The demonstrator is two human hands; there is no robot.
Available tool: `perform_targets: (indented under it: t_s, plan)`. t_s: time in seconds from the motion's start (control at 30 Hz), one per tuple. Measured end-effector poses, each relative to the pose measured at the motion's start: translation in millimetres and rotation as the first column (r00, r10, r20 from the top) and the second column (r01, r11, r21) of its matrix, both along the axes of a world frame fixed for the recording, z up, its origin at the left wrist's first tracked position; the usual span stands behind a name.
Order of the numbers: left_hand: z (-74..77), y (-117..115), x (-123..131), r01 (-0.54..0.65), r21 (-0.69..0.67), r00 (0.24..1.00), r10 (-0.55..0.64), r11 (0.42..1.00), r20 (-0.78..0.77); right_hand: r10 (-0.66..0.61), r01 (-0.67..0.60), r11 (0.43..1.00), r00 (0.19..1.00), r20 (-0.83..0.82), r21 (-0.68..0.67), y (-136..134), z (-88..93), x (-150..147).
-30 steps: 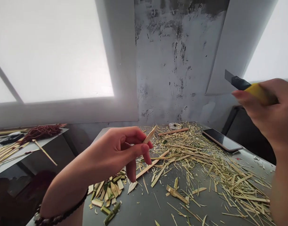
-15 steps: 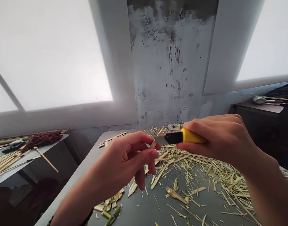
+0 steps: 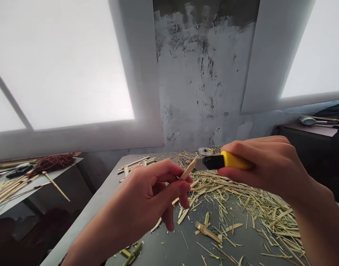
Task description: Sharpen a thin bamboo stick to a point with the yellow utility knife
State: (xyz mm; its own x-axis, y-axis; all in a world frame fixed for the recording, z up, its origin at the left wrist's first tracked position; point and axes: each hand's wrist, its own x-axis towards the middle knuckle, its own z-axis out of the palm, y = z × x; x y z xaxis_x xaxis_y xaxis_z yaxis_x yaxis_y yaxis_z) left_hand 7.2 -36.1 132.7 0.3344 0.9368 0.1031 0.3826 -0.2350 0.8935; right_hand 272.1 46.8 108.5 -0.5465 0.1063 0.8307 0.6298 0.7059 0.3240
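Nearest, the left hand [image 3: 155,190] pinches a pale sliver [image 3: 188,170] between thumb and fingers, its tip pointing up and right above the worktop [image 3: 169,247]. Just right of it the right hand [image 3: 266,166] is clamped on a yellow knife [image 3: 223,161], its blade touching the sliver's tip. Beyond, shavings [image 3: 255,207] litter the worktop, and farther left red cord [image 3: 51,162] lies on a side table [image 3: 9,207].

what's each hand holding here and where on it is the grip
The left hand pinches a thin bamboo sliver by its lower end. The right hand grips a utility knife by its yellow handle.
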Motion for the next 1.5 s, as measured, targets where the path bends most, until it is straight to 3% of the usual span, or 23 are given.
perform_targets:
  t_s: [0.27,0.43,0.53,0.67,0.77,0.9,1.0,1.07,1.17,1.3,1.4,1.5]
  plan:
    - [1.4,-1,-1,-0.058,0.146,0.998,0.058,0.988,0.006,-0.04,0.045,0.997,0.996,-0.085,0.065,-9,2.7,-8]
    - [-1.3,0,4,-0.093,0.309,0.988,0.127,0.947,-0.093,-0.007,0.006,1.0,0.998,-0.056,-0.024,-18,2.6,-11]
    - [-3.7,-3,8,-0.107,0.482,0.954,0.227,0.869,-0.196,-0.013,0.012,1.0,0.999,-0.048,-0.026,-19,1.2,-14]
    - [-8.7,-6,13,-0.108,0.756,0.898,0.39,0.646,-0.205,-0.053,0.054,0.998,0.996,-0.078,0.012,-19,1.3,-17]
    - [-13.2,-5,14,-0.102,0.854,0.848,0.494,0.511,-0.195,-0.092,0.098,0.994,0.99,-0.107,0.047,-18,0.7,-21]
    - [-15.6,-5,14,-0.075,0.878,0.817,0.534,0.473,-0.218,-0.218,0.23,0.972,0.961,-0.172,0.055,-4,-1.2,-15]
    - [-14.5,-10,14,-0.046,0.88,0.809,0.535,0.472,-0.244,-0.414,0.438,0.899,0.866,-0.282,0.025,13,0.4,8]
    - [-14.2,-13,15,-0.039,0.893,0.79,0.561,0.449,-0.247,-0.466,0.49,0.872,0.824,-0.323,-0.009,17,3.2,22]
    - [-16.3,-13,16,-0.018,0.913,0.768,0.591,0.407,-0.248,-0.33,0.341,0.94,0.897,-0.293,-0.014,5,7.6,27]
    - [-20.7,-11,16,-0.022,0.944,0.759,0.62,0.33,-0.199,-0.05,0.039,0.997,0.986,-0.158,-0.073,-22,6.9,2]
    - [-20.3,-13,16,-0.037,0.965,0.747,0.648,0.259,-0.146,0.017,-0.03,0.993,0.994,-0.111,-0.116,-30,2.7,-17]
    - [-18.0,-15,17,-0.061,0.976,0.72,0.686,0.211,-0.103,-0.002,-0.012,0.994,0.992,-0.126,-0.111,-28,-0.2,-23]
